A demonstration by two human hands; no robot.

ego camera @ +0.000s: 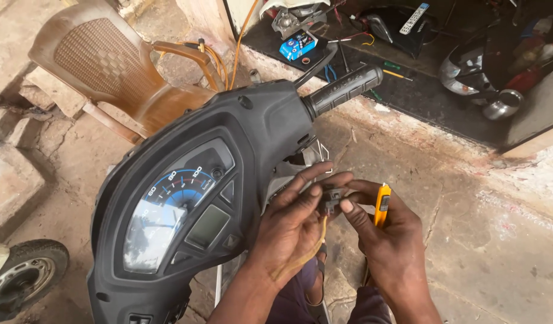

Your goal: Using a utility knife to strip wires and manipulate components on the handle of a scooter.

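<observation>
Both hands meet just right of a scooter's black instrument panel [180, 204]. My left hand [291, 225] pinches a small black connector [331, 201] with thin yellowish wires trailing down over the wrist. My right hand [387, 240] touches the same connector with thumb and forefinger and holds a yellow utility knife [382, 205] upright between its fingers. The black handlebar grip [343, 90] sticks out above the hands.
A brown plastic chair [114, 72] stands behind the scooter. A small wheel [24, 273] lies at the lower left. A workshop doorway at the top holds tools, a blue box [298, 45], a helmet [468, 69] and a metal pot [503, 103]. Cracked concrete floor lies on the right.
</observation>
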